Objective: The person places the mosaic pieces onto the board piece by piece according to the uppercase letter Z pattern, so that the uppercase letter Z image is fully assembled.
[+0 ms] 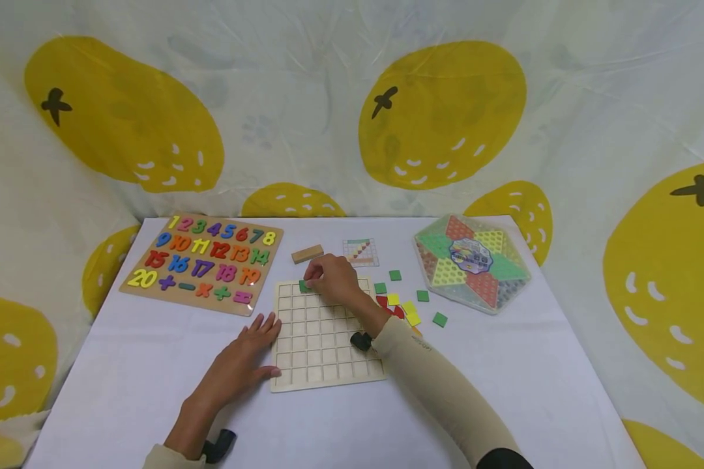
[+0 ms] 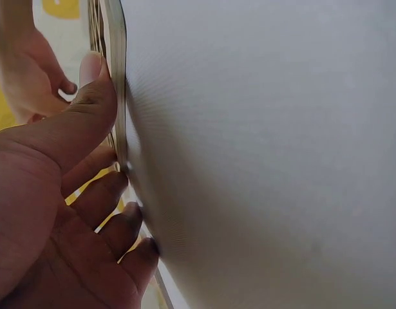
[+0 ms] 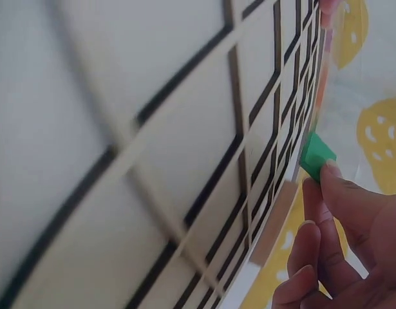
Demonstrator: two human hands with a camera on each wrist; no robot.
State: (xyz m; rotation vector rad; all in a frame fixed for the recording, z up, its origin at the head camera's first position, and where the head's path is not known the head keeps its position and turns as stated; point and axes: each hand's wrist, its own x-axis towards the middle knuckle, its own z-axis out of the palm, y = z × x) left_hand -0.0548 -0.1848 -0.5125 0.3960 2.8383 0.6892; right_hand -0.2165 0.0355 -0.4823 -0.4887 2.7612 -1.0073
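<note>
A pale wooden grid board [image 1: 305,358] lies on the white-covered table, with rows of square cells. My right hand [image 1: 333,280] reaches over its far edge and pinches a green square tile [image 3: 318,154] between thumb and fingertips, close over the far row near the left corner. My left hand [image 1: 240,358] rests beside the board's left edge, fingers spread and thumb touching the rim in the left wrist view. To the right of the board lie loose green tiles [image 1: 423,296], yellow tiles [image 1: 412,312] and red pieces [image 1: 382,301], partly hidden by the right forearm.
Behind the board are a small wooden block [image 1: 308,254] and a printed pattern card [image 1: 368,254]. A number puzzle board [image 1: 130,267] with colourful pieces lies at the left. A hexagonal star-patterned game box [image 1: 472,260] sits at the back right. Fruit-print cloth [image 1: 305,117] hangs behind.
</note>
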